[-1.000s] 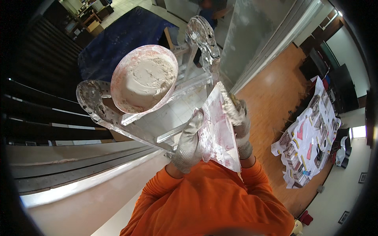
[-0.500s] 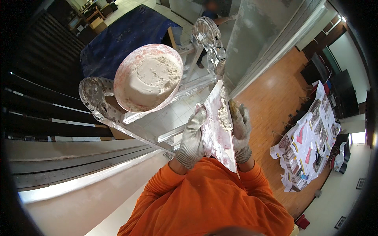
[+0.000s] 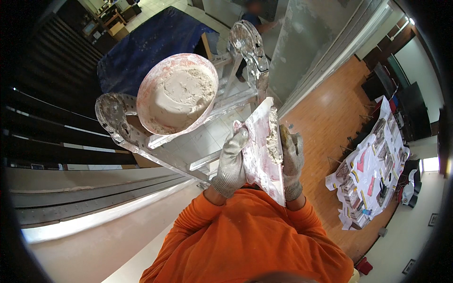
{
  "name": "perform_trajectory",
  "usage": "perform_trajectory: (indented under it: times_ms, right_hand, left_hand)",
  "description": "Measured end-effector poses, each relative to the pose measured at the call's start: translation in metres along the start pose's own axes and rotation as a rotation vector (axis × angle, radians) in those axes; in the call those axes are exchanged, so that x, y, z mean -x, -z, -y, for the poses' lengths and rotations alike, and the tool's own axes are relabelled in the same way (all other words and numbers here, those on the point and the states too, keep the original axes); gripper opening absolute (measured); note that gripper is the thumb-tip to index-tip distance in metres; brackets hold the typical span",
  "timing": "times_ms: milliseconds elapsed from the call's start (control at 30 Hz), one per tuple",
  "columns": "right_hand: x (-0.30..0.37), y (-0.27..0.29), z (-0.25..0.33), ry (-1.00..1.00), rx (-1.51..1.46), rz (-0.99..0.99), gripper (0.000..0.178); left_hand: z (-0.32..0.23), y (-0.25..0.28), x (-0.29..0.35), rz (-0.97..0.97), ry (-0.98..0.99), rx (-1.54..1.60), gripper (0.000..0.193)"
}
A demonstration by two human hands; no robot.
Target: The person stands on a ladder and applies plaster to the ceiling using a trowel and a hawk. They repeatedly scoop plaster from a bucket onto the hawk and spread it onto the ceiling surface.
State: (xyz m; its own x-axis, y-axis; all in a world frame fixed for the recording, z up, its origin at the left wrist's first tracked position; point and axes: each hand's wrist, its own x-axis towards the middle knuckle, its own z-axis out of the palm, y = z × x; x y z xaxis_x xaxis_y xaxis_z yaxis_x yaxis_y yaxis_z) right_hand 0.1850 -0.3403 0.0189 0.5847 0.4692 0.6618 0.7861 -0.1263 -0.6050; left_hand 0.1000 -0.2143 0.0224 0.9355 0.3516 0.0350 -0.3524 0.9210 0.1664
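Moved since half a second ago: one coated board, its far end swung slightly toward 1 o'clock, its face turned a little more to view; right hand shifted slightly outward with it. Clock centred on the board, 12 at the top.

Left hand: gloved, at 9, clasping the board's near side.

Right hand: gloved, at 3, just beside the board's other edge, fingers curled; whether it grips anything, cannot tell.

Board: pale, pink-stained, steeply tilted, before the wearer's chest. Bears one ragged strip of compound along its 3 o'clock edge.

Handling, as judged: a flatter board, firm left grip and strip worked inward from the edge would best guard against drops; slow, even strokes suit so crumbly a load.

Bowl: pinkish, smeared, at 10, holding more pale compound.

Ladder: metal, spattered, hinges near 12 and between 9 and 10. Chief obstruction: the 12 o'clock hinge, close to the board's tip in view; contact cannot be told. A rail passes near the left wrist.

Beyond: blue sheet, between 10 and 11; another person, at 12; grey panel, at 1; wooden floor, at 2; sheet-covered table, at 3; dark slats, at 9.
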Motion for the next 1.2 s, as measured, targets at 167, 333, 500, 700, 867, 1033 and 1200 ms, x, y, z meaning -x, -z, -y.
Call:
perform_trajectory:
  times_ms: [167, 333, 500, 700, 867, 1033, 1200]
  right_hand:
    - [0.002, -0.001, 0.0, -0.028, -0.002, -0.003, 0.072]
    - [0.015, -0.009, -0.01, -0.074, -0.149, 0.001, 0.067]
    - [0.017, -0.01, -0.004, -0.648, -0.454, -0.023, 0.053]
    - [0.0, 0.016, -0.015, -0.374, -0.235, 0.028, 0.044]
    - [-0.007, 0.02, -0.013, -0.482, -0.709, -0.081, 0.051]
    - [-0.007, 0.015, -0.021, -0.47, -0.71, -0.066, 0.061]
    - [-0.01, 0.009, -0.013, -0.284, -0.62, 0.014, 0.034]
  left_hand:
    - [0.002, -0.002, -0.006, 0.165, 0.007, 0.186, 0.061]
    - [-0.01, -0.026, -0.007, 0.011, -0.014, -0.048, 0.058]
    - [-0.019, -0.016, -0.002, -0.012, -0.018, -0.077, 0.043]
    - [-0.023, -0.02, 0.003, -0.199, -0.074, -0.143, 0.05]
    - [-0.024, -0.014, 0.005, -0.129, -0.087, -0.124, 0.056]
    - [-0.02, 0.017, 0.008, -0.225, -0.116, -0.052, 0.06]
    - [-0.004, 0.0, 0.006, -0.116, -0.044, 0.088, 0.059]
